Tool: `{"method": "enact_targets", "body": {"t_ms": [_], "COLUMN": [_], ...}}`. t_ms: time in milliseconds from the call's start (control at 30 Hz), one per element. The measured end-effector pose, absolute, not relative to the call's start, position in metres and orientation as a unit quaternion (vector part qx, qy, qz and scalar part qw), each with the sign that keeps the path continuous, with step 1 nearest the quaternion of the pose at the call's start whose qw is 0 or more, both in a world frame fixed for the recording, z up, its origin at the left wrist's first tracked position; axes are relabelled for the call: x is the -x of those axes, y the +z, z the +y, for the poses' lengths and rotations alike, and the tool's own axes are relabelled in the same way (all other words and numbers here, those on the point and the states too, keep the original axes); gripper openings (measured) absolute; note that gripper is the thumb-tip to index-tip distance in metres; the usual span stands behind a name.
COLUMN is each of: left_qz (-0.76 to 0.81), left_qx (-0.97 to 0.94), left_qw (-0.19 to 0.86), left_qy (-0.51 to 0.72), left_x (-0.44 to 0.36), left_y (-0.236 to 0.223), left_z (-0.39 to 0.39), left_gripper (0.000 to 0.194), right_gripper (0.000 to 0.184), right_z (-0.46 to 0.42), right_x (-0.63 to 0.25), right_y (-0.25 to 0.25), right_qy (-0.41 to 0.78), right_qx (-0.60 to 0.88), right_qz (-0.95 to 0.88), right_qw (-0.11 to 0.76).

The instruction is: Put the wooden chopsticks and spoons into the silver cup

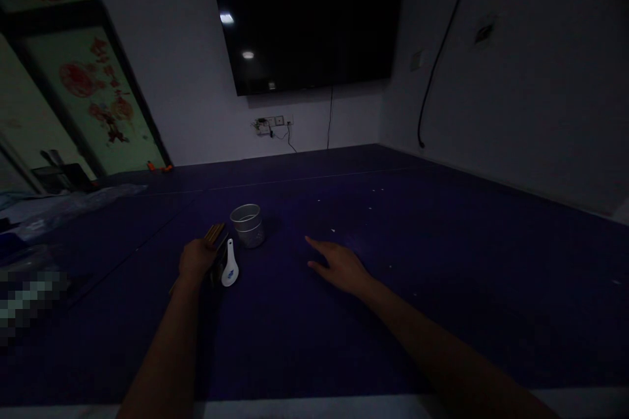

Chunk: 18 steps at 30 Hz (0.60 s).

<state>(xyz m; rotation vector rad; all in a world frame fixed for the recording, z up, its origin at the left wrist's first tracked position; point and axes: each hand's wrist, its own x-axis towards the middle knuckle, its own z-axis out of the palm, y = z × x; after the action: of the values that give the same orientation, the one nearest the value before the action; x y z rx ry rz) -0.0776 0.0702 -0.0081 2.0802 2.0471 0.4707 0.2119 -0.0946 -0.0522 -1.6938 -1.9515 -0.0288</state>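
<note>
My left hand (195,258) is closed around a bundle of thin wooden chopsticks (215,232), whose ends stick out past the fingers on both sides. Just right of it lies a white soup spoon (230,273) with a blue mark in its bowl, handle pointing away from me. Some dark, slender utensils (219,254) lie between hand and spoon, too dim to name. A silvery round cup (248,226) stands upright behind the spoon. My right hand (341,266) is over the purple surface (295,327), holding nothing, with index finger and thumb apart.
Small white scraps (333,230) are scattered on the purple surface. Clear plastic wrapping (83,204) lies at the left, near a dark container (73,177) with handles. An orange object (160,167) sits by the door. A television (314,23) hangs above sockets (275,122).
</note>
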Motion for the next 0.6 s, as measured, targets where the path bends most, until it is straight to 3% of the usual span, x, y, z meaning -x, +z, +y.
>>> {"method": "enact_targets", "body": {"t_ms": [267,600], "left_qz": [0.71,0.653], "left_qx": [-0.673,-0.715], "left_qw": [0.104,0.158], "left_qy": [0.181,0.193], "left_x": [0.0801,0.0805], "left_y": [-0.0088,-0.0128], "left_z": [0.069,0.0762], "left_gripper": [0.032,0.016], "right_gripper": [0.055,0.055], "right_z": [-0.0958,-0.0951], "right_x": [-0.2112,-0.2117], "right_y": [-0.0514,-0.0516], "right_qy": [-0.012,-0.006], "right_qx": [0.632,0.632], "right_qz": [-0.726,-0.726], "right_qw": [0.271,0.271]}}
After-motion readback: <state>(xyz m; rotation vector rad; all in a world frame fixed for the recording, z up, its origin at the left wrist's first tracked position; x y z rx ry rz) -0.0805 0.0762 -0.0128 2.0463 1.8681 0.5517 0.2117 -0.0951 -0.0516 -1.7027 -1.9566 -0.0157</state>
